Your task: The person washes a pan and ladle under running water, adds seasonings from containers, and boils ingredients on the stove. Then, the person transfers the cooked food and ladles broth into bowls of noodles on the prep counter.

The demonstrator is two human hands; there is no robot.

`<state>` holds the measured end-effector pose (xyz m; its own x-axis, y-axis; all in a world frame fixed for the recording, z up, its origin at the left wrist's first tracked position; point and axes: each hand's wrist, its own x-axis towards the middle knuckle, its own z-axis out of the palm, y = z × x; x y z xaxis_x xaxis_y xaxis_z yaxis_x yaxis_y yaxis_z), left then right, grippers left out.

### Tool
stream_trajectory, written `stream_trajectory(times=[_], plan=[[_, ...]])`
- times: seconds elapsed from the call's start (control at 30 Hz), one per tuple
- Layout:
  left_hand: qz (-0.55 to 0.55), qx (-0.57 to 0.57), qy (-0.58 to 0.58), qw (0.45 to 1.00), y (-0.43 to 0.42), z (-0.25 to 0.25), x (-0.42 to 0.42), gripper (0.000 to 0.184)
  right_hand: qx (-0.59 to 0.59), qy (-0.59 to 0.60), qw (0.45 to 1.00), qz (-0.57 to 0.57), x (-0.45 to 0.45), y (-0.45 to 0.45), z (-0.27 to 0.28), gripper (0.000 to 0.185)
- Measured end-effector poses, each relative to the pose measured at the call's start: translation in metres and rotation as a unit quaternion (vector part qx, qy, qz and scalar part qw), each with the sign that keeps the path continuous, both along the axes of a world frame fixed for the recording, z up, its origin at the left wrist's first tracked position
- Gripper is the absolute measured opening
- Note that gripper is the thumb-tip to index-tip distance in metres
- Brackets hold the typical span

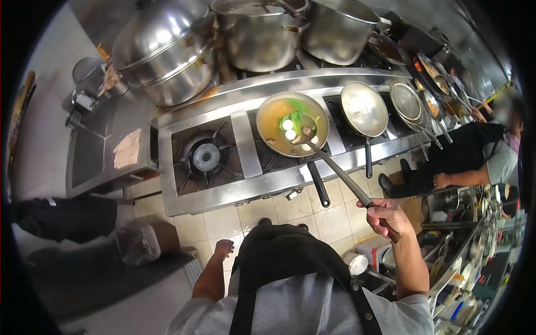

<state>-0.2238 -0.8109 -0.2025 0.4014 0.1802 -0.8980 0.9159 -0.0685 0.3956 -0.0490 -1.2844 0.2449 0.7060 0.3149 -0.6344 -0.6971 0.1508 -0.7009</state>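
My right hand is wrapped round the dark handle of a long metal ladle. The ladle's bowl rests in a pan of yellowish broth on the stove. Green leaves, white round pieces and brown pieces float around it. The pan's black handle points toward me, and no hand touches it. My left hand hangs low beside my apron, fingers curled in, with nothing visible in it.
An unused burner lies left of the pan. An empty pan and strainers sit to the right. Large pots line the back. A cloth lies on the left counter. Another person stands at the right.
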Motion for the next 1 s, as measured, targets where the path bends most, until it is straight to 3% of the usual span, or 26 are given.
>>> stream_trajectory(times=[0.33,0.67,1.0], plan=[[-0.124,-0.001,0.023,0.992,0.043,0.002,0.052,0.035,0.010,0.007,0.997,-0.073,-0.025,0.043,0.007,0.028],[-0.207,0.015,0.013,0.978,0.054,0.006,0.099,0.032,0.020,0.001,0.993,-0.119,-0.052,0.055,0.012,0.028],[-0.296,0.042,0.008,0.954,0.025,0.026,0.109,0.030,-0.010,-0.021,0.986,-0.167,-0.130,0.050,0.054,0.026]])
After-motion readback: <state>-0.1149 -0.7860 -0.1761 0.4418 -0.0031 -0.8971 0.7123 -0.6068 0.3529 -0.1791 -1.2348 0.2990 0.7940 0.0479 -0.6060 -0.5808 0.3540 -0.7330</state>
